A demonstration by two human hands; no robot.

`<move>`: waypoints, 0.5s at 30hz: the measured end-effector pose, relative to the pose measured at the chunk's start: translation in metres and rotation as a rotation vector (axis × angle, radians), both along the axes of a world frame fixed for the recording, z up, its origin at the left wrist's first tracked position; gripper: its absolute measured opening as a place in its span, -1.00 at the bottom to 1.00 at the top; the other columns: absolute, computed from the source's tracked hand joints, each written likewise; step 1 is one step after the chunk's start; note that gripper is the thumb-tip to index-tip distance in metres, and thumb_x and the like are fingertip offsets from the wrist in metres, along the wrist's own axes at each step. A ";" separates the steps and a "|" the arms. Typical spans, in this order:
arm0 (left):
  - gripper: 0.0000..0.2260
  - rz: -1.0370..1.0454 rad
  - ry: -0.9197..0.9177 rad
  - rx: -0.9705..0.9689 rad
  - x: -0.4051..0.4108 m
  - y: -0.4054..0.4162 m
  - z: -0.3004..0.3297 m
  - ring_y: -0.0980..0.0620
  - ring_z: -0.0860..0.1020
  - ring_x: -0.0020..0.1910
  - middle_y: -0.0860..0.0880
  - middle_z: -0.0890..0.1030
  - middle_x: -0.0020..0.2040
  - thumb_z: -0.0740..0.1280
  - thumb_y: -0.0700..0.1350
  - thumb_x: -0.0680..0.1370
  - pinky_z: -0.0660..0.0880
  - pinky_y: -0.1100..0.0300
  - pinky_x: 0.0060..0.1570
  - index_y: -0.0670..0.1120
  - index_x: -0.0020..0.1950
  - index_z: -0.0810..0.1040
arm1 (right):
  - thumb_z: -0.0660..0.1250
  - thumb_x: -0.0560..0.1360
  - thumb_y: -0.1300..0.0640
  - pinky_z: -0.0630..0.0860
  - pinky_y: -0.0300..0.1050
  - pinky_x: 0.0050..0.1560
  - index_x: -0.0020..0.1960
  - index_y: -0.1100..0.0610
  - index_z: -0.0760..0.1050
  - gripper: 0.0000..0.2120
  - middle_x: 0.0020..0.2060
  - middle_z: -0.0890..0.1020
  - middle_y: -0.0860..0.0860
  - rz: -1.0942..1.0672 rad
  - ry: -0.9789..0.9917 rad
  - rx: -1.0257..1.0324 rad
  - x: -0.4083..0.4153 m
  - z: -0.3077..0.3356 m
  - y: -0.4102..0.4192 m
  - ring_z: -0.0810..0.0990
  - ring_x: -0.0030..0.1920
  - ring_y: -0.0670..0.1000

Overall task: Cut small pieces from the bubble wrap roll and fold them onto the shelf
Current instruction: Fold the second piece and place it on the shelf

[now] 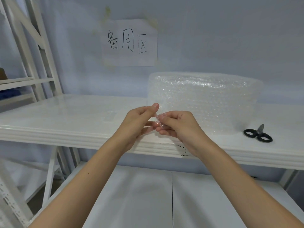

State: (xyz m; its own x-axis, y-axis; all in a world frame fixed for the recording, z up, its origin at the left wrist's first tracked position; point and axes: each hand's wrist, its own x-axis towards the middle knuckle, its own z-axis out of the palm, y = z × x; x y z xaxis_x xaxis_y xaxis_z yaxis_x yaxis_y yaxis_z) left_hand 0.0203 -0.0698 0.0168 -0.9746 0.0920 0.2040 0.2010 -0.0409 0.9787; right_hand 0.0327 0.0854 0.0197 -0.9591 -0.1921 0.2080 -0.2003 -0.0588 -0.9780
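Note:
A large clear bubble wrap roll (pixel 205 99) stands on the white shelf (pixel 65 116), right of centre. In front of it, above the shelf's front edge, my left hand (pixel 139 124) and my right hand (pixel 177 127) meet, both pinching a small piece of bubble wrap (pixel 158 118) between thumbs and fingers. The piece is crumpled or folded between the fingertips and mostly hidden. Black-handled scissors (pixel 258 134) lie shut on the shelf to the right of the roll. A faint flat piece of bubble wrap (pixel 110 115) lies on the shelf left of my hands.
A paper sign with handwritten characters (pixel 130 42) is taped to the wall behind. White shelving uprights (pixel 32 51) rise at the left. A lower white shelf (pixel 148 199) lies below my forearms. A "2" is written on the shelf's front edge (pixel 183 151).

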 end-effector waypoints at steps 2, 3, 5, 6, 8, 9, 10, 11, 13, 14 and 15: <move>-0.72 -0.009 0.048 0.006 0.002 0.001 0.001 0.02 0.62 -0.19 -0.10 0.67 -0.11 0.34 0.00 0.58 0.59 0.21 -0.05 -0.21 0.01 0.68 | 0.36 0.53 0.21 0.66 -0.19 -0.13 -0.02 0.31 0.62 -0.83 -0.23 0.68 0.17 0.010 -0.003 0.000 0.001 0.001 0.000 0.68 -0.22 0.02; -0.77 0.002 0.072 0.019 0.002 0.001 0.001 0.02 0.62 -0.19 -0.09 0.67 -0.14 0.34 -0.05 0.59 0.58 0.21 -0.05 -0.20 0.00 0.68 | 0.34 0.54 0.22 0.65 -0.20 -0.14 -0.02 0.31 0.62 -0.84 -0.21 0.69 0.18 0.014 -0.008 -0.003 0.002 0.001 0.000 0.68 -0.22 0.02; -0.84 0.015 0.106 0.032 0.003 0.002 0.004 0.02 0.62 -0.18 -0.09 0.67 -0.15 0.34 -0.13 0.59 0.60 0.20 -0.08 -0.17 0.00 0.68 | 0.31 0.55 0.25 0.65 -0.21 -0.14 -0.01 0.31 0.62 -0.85 -0.16 0.70 0.21 0.028 -0.017 -0.016 0.004 0.001 0.000 0.69 -0.21 0.03; -0.85 0.013 0.119 0.032 0.004 0.003 0.005 0.02 0.62 -0.18 -0.09 0.66 -0.14 0.34 -0.15 0.59 0.61 0.20 -0.10 -0.16 0.00 0.68 | 0.30 0.56 0.25 0.65 -0.21 -0.13 0.01 0.31 0.62 -0.84 -0.14 0.71 0.22 0.034 -0.021 -0.022 0.005 0.001 0.000 0.69 -0.19 0.03; -0.86 0.012 0.139 0.025 0.004 0.004 0.007 0.01 0.60 -0.19 -0.10 0.65 -0.14 0.33 -0.16 0.59 0.61 0.20 -0.11 -0.15 0.01 0.68 | 0.29 0.56 0.26 0.65 -0.21 -0.12 0.02 0.31 0.61 -0.84 -0.09 0.71 0.24 0.039 -0.025 -0.023 0.006 0.002 0.001 0.70 -0.16 0.04; -0.86 0.014 0.149 0.028 0.004 0.004 0.007 0.02 0.60 -0.20 -0.09 0.65 -0.14 0.33 -0.16 0.59 0.61 0.19 -0.11 -0.14 0.00 0.68 | 0.29 0.56 0.26 0.64 -0.20 -0.12 0.03 0.31 0.61 -0.84 -0.07 0.71 0.25 0.040 -0.025 -0.022 0.007 0.002 0.001 0.70 -0.15 0.05; -0.86 0.014 0.158 0.034 0.005 0.005 0.007 0.02 0.59 -0.20 -0.08 0.65 -0.15 0.33 -0.16 0.59 0.60 0.19 -0.11 -0.13 0.00 0.68 | 0.29 0.56 0.27 0.64 -0.20 -0.12 0.04 0.31 0.61 -0.84 -0.06 0.71 0.26 0.040 -0.024 -0.019 0.008 0.002 0.002 0.70 -0.14 0.05; -0.87 0.014 0.166 0.042 0.005 0.006 0.007 0.03 0.59 -0.20 -0.06 0.65 -0.16 0.33 -0.16 0.59 0.59 0.19 -0.11 -0.13 -0.01 0.68 | 0.30 0.55 0.27 0.64 -0.20 -0.13 0.04 0.32 0.61 -0.84 -0.06 0.71 0.26 0.040 -0.023 -0.017 0.008 0.003 0.003 0.70 -0.14 0.05; -0.88 0.013 0.177 0.063 0.005 0.007 0.005 0.04 0.59 -0.21 -0.03 0.65 -0.18 0.34 -0.17 0.58 0.56 0.21 -0.13 -0.12 -0.01 0.68 | 0.32 0.53 0.29 0.64 -0.19 -0.12 0.07 0.34 0.59 -0.83 -0.07 0.71 0.25 0.043 -0.028 -0.021 0.009 0.004 0.004 0.69 -0.15 0.05; -0.89 0.011 0.180 0.075 0.005 0.008 0.005 0.04 0.59 -0.21 -0.02 0.65 -0.18 0.35 -0.18 0.58 0.55 0.21 -0.13 -0.12 0.00 0.68 | 0.33 0.53 0.29 0.65 -0.19 -0.12 0.08 0.34 0.59 -0.82 -0.08 0.71 0.24 0.047 -0.032 -0.028 0.009 0.004 0.005 0.69 -0.15 0.04; -0.89 0.008 0.181 0.088 0.005 0.008 0.005 0.03 0.59 -0.20 -0.02 0.65 -0.18 0.35 -0.20 0.57 0.54 0.20 -0.13 -0.11 0.00 0.68 | 0.33 0.52 0.30 0.65 -0.19 -0.11 0.09 0.34 0.58 -0.82 -0.09 0.71 0.22 0.050 -0.034 -0.033 0.010 0.004 0.005 0.69 -0.15 0.04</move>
